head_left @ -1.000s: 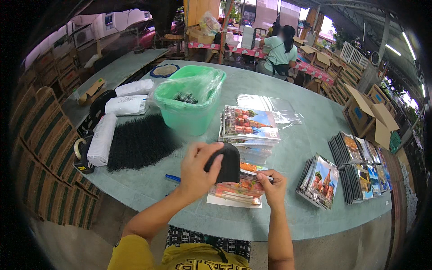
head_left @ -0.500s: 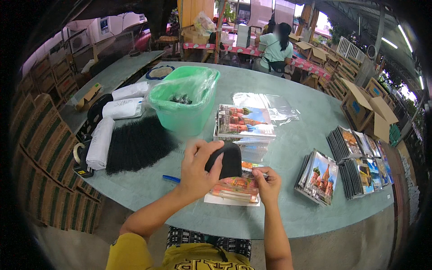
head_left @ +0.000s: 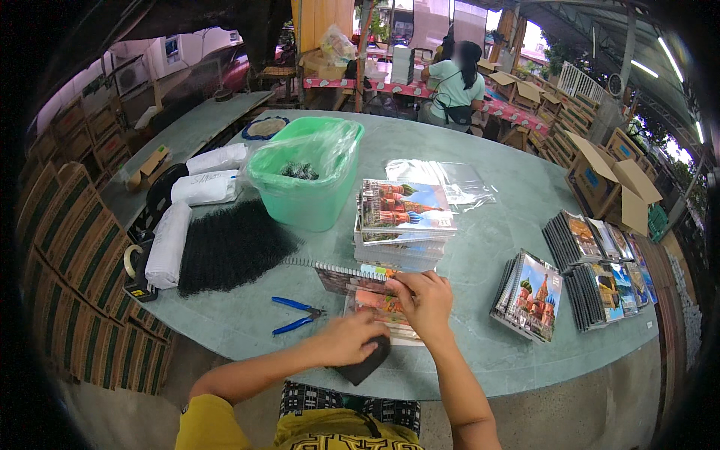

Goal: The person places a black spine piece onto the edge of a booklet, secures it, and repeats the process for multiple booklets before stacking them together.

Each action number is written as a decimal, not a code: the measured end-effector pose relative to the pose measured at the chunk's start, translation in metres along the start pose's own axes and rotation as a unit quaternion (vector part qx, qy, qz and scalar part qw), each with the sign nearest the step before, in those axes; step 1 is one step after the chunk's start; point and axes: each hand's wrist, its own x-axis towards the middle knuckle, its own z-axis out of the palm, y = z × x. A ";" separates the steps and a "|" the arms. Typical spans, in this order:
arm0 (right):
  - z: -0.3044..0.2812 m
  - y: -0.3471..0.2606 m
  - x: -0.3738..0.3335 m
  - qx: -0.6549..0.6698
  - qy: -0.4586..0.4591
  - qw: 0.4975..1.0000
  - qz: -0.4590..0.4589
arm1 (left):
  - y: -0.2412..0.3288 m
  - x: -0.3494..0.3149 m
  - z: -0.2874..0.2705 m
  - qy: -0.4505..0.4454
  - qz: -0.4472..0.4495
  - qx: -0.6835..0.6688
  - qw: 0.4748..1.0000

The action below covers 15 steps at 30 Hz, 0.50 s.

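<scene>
My right hand [head_left: 424, 301] pinches the right end of a spiral-bound notebook [head_left: 339, 280] held up on edge, its wire coil running along the top. A length of black coil [head_left: 298, 261] sticks out past the notebook's left end. Closer to my body, my left hand [head_left: 349, 342] is closed on a dark, round-cornered sheet [head_left: 366, 363] near the table's front edge; blur hides part of the grip. Beneath and between the hands lie colourful printed sheets [head_left: 386, 302]. Blue-handled cutting pliers [head_left: 296, 315] rest open just left of them.
A stack of picture-covered notebooks [head_left: 405, 206] stands ahead, beside clear plastic sleeves [head_left: 442, 181]. Left are a green bin [head_left: 300, 199] lined with plastic, loose black coils [head_left: 229, 244] and white wrapped bundles [head_left: 168, 244]. More notebooks [head_left: 529, 295] sit right. A co-worker [head_left: 456, 86] is at a far table.
My left hand has come down toward the table edge with the dark sheet. My right hand has moved slightly left and now holds up the coil-edged notebook. The pliers are now fully visible.
</scene>
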 end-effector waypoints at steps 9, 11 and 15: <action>-0.013 0.038 -0.012 0.409 -0.020 0.888 0.209 | -0.009 0.027 -0.012 0.088 0.016 0.055 0.994; -0.005 0.052 -0.027 0.460 -0.015 0.846 0.268 | 0.007 0.035 -0.029 0.228 0.011 0.013 0.974; 0.002 0.041 -0.031 0.488 0.023 0.837 0.244 | 0.004 0.041 -0.030 0.188 -0.009 0.038 0.981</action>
